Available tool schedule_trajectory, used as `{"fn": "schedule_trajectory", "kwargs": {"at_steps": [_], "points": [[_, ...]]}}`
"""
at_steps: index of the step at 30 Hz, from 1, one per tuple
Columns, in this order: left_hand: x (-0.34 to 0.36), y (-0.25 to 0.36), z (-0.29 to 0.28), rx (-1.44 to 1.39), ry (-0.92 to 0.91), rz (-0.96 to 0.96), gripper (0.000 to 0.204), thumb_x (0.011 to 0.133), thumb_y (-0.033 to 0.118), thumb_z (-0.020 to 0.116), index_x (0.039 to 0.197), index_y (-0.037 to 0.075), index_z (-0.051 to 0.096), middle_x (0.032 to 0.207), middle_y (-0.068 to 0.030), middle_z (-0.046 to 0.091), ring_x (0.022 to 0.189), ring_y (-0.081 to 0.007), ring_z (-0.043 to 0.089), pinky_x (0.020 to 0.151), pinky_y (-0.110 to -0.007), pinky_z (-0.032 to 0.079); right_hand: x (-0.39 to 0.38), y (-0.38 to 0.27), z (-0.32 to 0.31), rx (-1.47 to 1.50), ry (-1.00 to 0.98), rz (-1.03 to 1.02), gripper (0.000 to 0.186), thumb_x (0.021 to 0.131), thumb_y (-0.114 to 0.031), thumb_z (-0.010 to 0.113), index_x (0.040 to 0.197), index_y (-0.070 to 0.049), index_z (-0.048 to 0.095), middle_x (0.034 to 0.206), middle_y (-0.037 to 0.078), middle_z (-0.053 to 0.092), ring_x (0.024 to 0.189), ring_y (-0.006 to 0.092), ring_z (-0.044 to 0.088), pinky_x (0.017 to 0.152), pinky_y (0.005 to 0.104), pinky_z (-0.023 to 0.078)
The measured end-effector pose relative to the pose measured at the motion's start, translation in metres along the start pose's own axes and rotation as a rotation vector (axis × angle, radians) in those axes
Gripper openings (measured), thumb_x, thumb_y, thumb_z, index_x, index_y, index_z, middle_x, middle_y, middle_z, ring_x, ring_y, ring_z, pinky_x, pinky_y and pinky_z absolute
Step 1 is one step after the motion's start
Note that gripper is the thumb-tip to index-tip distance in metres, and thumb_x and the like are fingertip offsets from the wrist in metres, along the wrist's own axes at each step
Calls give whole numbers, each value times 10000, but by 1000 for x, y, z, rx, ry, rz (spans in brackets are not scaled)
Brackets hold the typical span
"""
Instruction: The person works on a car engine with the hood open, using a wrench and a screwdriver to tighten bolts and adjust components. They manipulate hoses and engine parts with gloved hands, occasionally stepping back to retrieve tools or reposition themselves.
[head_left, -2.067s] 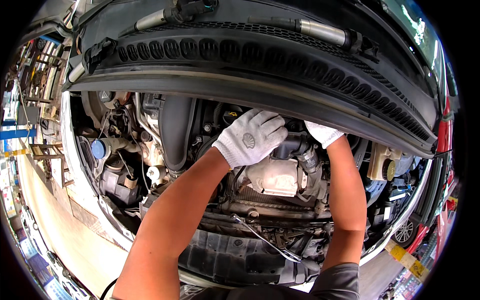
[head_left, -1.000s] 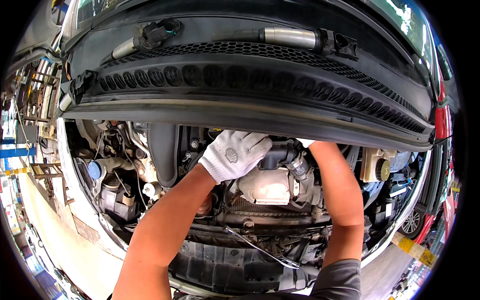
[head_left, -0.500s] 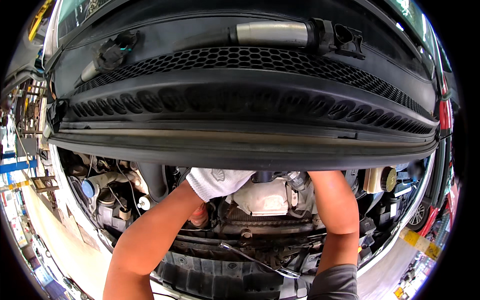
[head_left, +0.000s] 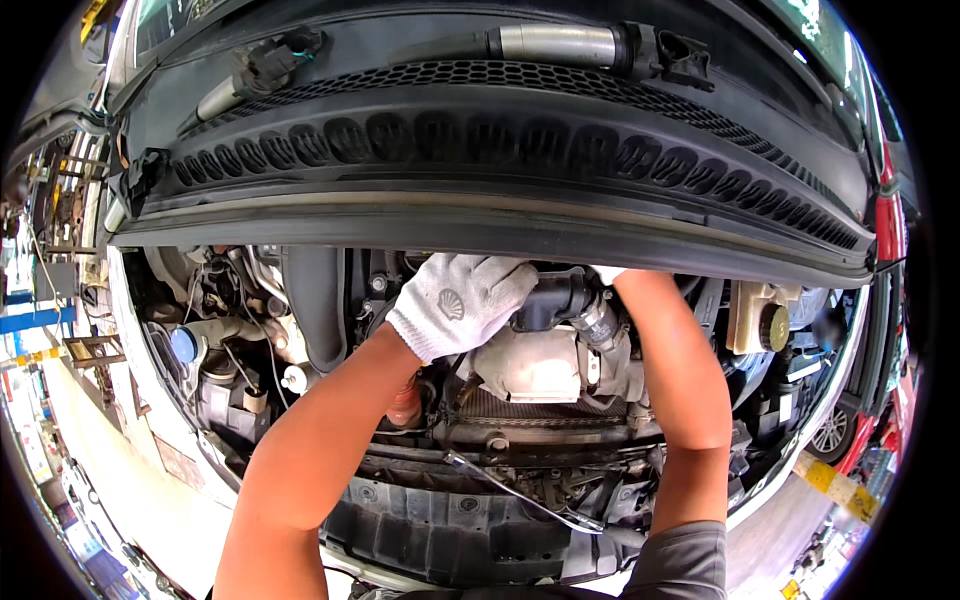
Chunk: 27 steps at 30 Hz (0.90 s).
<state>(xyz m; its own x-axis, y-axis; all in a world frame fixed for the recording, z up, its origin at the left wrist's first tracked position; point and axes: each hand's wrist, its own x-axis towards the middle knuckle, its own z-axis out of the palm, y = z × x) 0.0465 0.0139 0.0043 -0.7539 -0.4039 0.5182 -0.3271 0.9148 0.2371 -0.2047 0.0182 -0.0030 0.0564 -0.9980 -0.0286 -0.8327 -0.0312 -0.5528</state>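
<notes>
My left hand, in a light grey knitted glove, reaches into the engine bay just under the front edge of the black cowl panel. Its fingers are bent and close together, next to a black plastic hose elbow; what they grip, if anything, is hidden. Only a sliver of white glove shows of my right hand, on the other side of the elbow; the panel hides its fingers. Below the elbow are a ribbed metallic hose section and a pale metal heat shield.
Ignition coils, one long and one at the left, lie on the cowl. A tool with a thin shaft rests across the front of the bay. A blue cap stands left, a reservoir with a dark cap right.
The view has shifted, so the cowl edge sits higher and more of the bay shows. More of my left glove and the black elbow is visible. Both arms remain reaching into the bay.
</notes>
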Motion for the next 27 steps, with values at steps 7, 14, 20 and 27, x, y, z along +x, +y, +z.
{"fn": "schedule_trajectory", "kwargs": {"at_steps": [7,14,20,27], "points": [[-6,2,2,-32,-69,-37,198,880,219,671,1058,134,689,1179,-49,688,1096,-269,665,901,-434,576,-4,-29,10,-262,127,-63,392,1053,-335,539,1279,-66,713,1293,203,701,1221,382,626,1062,483,482],[-5,4,1,46,-49,-9,199,884,237,696,1061,148,712,1200,-14,680,1164,-234,644,956,-419,576,-18,17,38,-455,259,-152,402,1041,-345,530,1294,-82,698,1321,207,676,1246,417,602,1101,546,446],[-4,2,0,12,-126,-45,220,904,205,614,1080,123,718,1228,-49,689,1231,-260,631,1106,-441,515,-29,25,42,-736,328,-217,389,1018,-272,552,1311,-61,697,1330,199,682,1246,411,615,1110,571,435],[-6,0,-4,8,-104,-27,221,902,208,620,1081,124,720,1206,-42,687,1229,-249,623,1123,-433,495,-47,-13,23,-589,299,-96,351,1020,-211,548,1321,-98,687,1288,216,695,1220,433,627,1081,579,448]]}}
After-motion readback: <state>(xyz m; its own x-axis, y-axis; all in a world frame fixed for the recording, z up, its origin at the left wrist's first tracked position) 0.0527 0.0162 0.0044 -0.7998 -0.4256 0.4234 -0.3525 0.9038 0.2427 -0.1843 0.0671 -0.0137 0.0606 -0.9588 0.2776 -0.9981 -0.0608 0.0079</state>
